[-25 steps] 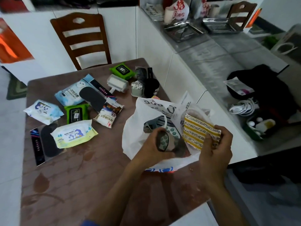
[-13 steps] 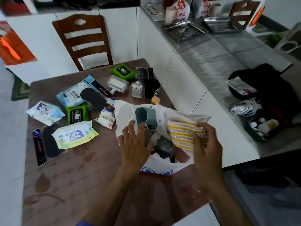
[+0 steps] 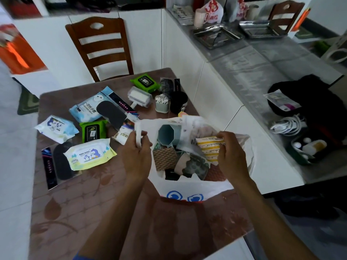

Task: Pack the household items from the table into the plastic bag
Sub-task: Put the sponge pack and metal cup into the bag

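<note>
You are holding the plastic bag [image 3: 187, 190] open at frame centre: your left hand [image 3: 136, 154] is pinching its handle, your right hand [image 3: 231, 156] is pinching a striped sponge pack [image 3: 210, 147] into it. Next, you are likely releasing it, then reaching left for the baby wipes [image 3: 89, 153].

Thin white plastic bag [image 3: 187, 190], crinkled; glossy patterned tabletop [image 3: 90, 203] — shiny wipes packets [image 3: 88, 153]; wooden chair [image 3: 101, 47].
</note>
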{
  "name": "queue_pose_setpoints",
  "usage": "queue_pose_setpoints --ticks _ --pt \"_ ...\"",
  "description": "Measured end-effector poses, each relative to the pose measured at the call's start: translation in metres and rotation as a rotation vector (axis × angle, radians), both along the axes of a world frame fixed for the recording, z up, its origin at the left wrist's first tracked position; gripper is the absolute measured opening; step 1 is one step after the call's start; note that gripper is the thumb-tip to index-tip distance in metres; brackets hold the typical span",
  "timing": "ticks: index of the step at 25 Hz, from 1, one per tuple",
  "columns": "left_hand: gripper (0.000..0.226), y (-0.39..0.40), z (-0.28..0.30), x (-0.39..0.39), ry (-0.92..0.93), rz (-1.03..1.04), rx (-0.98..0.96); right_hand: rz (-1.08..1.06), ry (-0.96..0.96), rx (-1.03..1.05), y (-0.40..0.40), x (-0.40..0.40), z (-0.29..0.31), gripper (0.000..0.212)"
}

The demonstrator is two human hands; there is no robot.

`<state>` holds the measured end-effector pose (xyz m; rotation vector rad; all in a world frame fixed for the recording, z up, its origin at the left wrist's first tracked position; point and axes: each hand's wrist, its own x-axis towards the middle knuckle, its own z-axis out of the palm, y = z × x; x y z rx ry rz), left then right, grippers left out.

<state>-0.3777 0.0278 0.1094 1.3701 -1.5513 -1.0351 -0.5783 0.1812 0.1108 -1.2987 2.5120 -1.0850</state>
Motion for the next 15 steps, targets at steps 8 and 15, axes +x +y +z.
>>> queue_pose_setpoints --ticks 8,15 --pt "0.028 0.008 0.028 0.004 0.25 -0.135 0.028 -0.156 -0.439 0.173 -0.018 -0.035 0.011 0.05" --pt "0.021 0.015 0.031 0.007 0.224 -0.127 0.032 -0.069 0.13 0.948 -0.008 -0.034 -0.015 0.061"
